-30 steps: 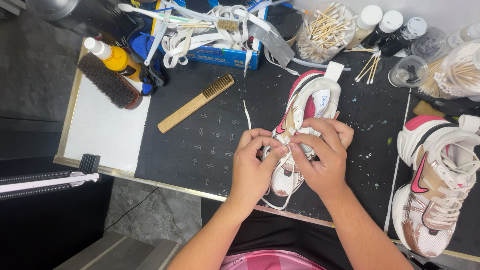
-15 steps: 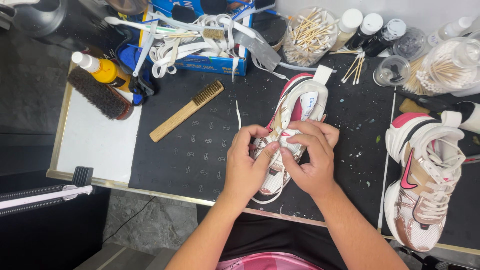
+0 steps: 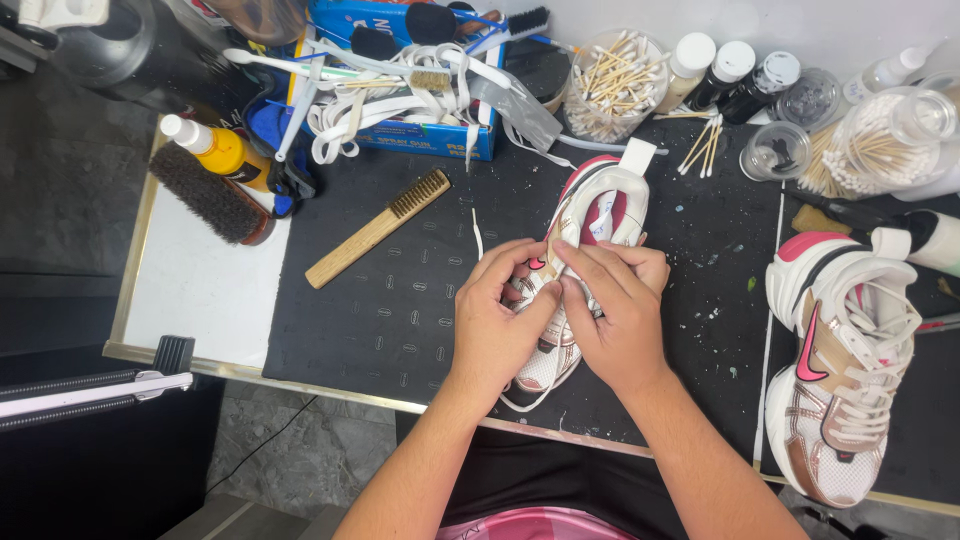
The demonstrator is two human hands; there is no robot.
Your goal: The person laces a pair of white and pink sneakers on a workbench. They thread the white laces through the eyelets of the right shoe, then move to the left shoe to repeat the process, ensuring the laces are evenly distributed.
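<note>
Both hands on white-and-pink sneaker (image 3: pixel 585 215), centre of black mat (image 3: pixel 400 300) on bench.

Left hand (image 3: pixel 495 325) curled over sneaker's midsection, fingertips pinching at lace area; right hand (image 3: pixel 620 315) likewise closed on upper, thumbs near touching. White lace (image 3: pixel 477 232) trailing off toward 11 o'clock. Wooden brush (image 3: pixel 375 228) lying at 10 o'clock, apart. Second sneaker (image 3: pixel 840 380), laced, at 3 o'clock. Jar of cotton swabs (image 3: pixel 610 75) at 12 o'clock.
</note>
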